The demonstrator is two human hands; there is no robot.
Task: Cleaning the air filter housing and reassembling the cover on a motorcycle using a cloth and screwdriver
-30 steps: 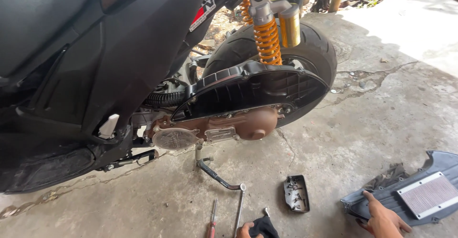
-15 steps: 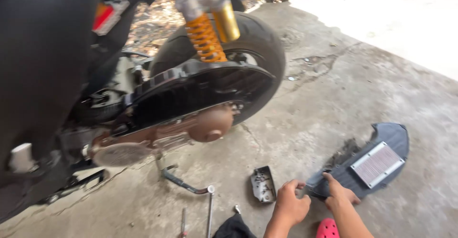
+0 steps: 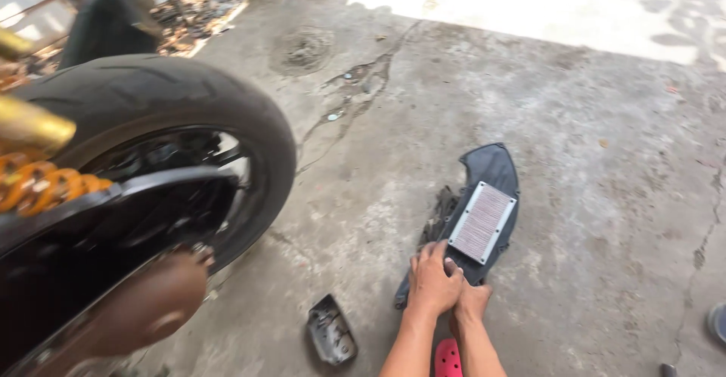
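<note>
Head-camera view, looking down at a concrete floor (image 3: 575, 120) beside a motorcycle. Both hands met at the near end of a dark plastic air-filter cover (image 3: 491, 173), which lay flat on the floor at lower centre-right, its long axis running away from the person. A rectangular pleated filter element (image 3: 482, 222) with a pale frame sat in the cover's middle, facing up. The left hand (image 3: 432, 280) rested on the cover's near edge, its fingers (image 3: 437, 252) curled together and pressed against the plastic just beside the element's near corner. The right hand (image 3: 473, 300) lay just beside and slightly under the left, touching the same end of the cover; whether its fingers were clamped on the edge or merely laid against it could not be told, since the left hand hid them. A small dark cap-like part (image 3: 330, 332) lay on the floor to the left of the forearms, apart from the cover. A red sandal (image 3: 448, 358) showed at the bottom edge between the forearms. At left stood the motorcycle's rear tyre (image 3: 181, 97), with a black guard (image 3: 113, 203) across the wheel, an orange shock-absorber spring (image 3: 45, 188) and a brown transmission casing (image 3: 144, 301) below it.
</note>
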